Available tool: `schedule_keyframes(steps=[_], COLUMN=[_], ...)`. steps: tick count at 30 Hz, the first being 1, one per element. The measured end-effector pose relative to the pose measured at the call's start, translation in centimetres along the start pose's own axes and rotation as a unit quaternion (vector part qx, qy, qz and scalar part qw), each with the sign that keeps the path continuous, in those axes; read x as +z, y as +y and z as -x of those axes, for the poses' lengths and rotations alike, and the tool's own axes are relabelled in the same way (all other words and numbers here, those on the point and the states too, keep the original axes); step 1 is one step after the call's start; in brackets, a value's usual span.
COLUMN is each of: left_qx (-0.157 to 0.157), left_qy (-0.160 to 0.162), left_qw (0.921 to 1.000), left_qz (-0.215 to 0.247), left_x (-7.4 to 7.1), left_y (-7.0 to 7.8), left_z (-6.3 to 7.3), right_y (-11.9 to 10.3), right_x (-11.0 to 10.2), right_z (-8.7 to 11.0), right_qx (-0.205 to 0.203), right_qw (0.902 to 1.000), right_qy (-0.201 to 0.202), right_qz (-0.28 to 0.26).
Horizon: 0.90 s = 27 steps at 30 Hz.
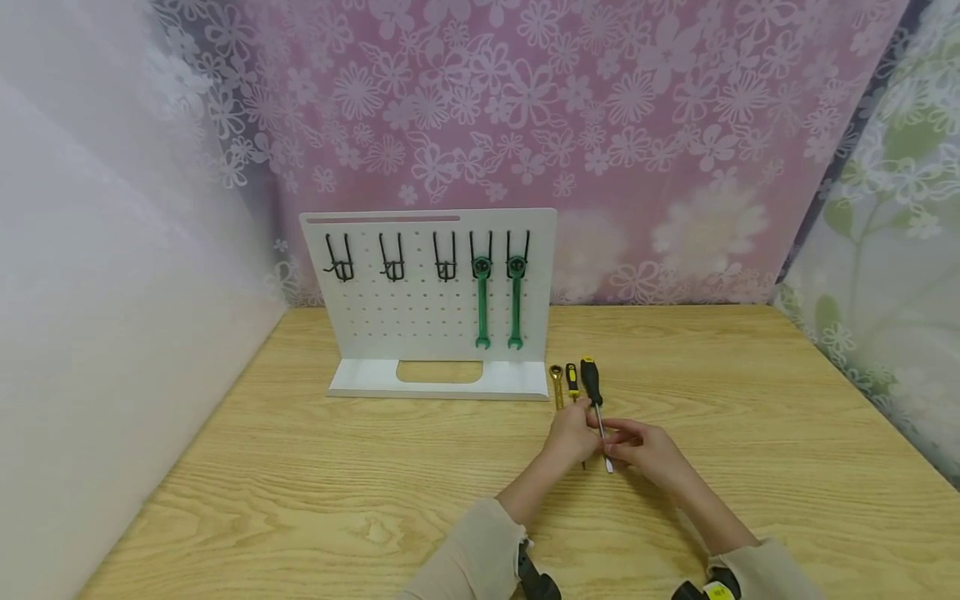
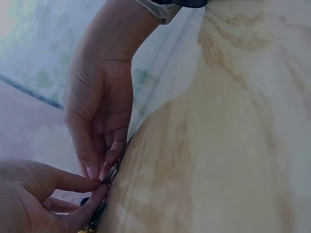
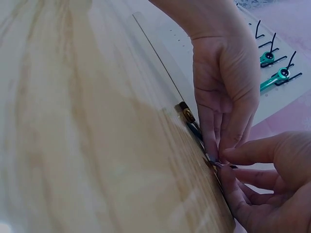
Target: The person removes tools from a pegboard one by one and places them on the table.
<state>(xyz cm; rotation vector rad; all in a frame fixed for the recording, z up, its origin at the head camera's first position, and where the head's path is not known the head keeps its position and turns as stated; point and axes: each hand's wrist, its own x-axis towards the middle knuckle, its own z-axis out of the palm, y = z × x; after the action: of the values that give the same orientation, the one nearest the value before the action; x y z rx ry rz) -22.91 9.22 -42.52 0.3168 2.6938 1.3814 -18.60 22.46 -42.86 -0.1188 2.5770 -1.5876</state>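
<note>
A large black screwdriver (image 1: 591, 382) with a yellow cap lies on the table, its flat metal tip toward me. My left hand (image 1: 573, 433) pinches its shaft from the left, and my right hand (image 1: 648, 452) pinches it from the right, nearer the tip. In the right wrist view, fingertips of the left hand (image 3: 223, 92) and right hand (image 3: 272, 189) meet close over the wood. Left of this tool lie a smaller black-and-yellow screwdriver (image 1: 572, 378) and a gold ratchet wrench (image 1: 557, 382). My left hand partly covers both.
Behind and to the left stands a white pegboard (image 1: 412, 308) with several black double hooks. Two green wrenches (image 1: 482, 307) hang on its right-hand hooks. A pink flowered curtain (image 1: 525, 108) closes off the back of the wooden table (image 1: 337, 492).
</note>
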Motion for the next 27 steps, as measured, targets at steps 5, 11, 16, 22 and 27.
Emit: schedule_keyframes(steps=[5, 11, 16, 22, 27], left_qx=[0.0, -0.006, 0.0, 0.016, 0.003], left_qy=[-0.001, -0.004, -0.007, -0.007, -0.018], left_qw=[0.9999, 0.9997, 0.9998, 0.9998, 0.9997], left_qz=[-0.013, -0.023, -0.021, -0.003, 0.018], left_x=[-0.1, -0.2, -0.4, -0.7, -1.1], left_y=[0.1, 0.1, 0.2, 0.2, 0.4], left_z=[0.1, 0.1, 0.0, -0.3, -0.4], right_y=[0.0, -0.1, -0.2, -0.2, -0.3], right_x=[0.1, 0.1, 0.0, -0.2, -0.4], right_z=[-0.1, -0.2, -0.1, -0.1, -0.1], right_qx=[0.006, 0.02, 0.014, 0.003, 0.002], right_qw=[1.0, 0.9997, 0.9998, 0.9993, 0.9979], right_qy=[0.002, 0.007, 0.009, 0.021, 0.044], right_qz=[0.001, 0.011, 0.011, -0.031, -0.049])
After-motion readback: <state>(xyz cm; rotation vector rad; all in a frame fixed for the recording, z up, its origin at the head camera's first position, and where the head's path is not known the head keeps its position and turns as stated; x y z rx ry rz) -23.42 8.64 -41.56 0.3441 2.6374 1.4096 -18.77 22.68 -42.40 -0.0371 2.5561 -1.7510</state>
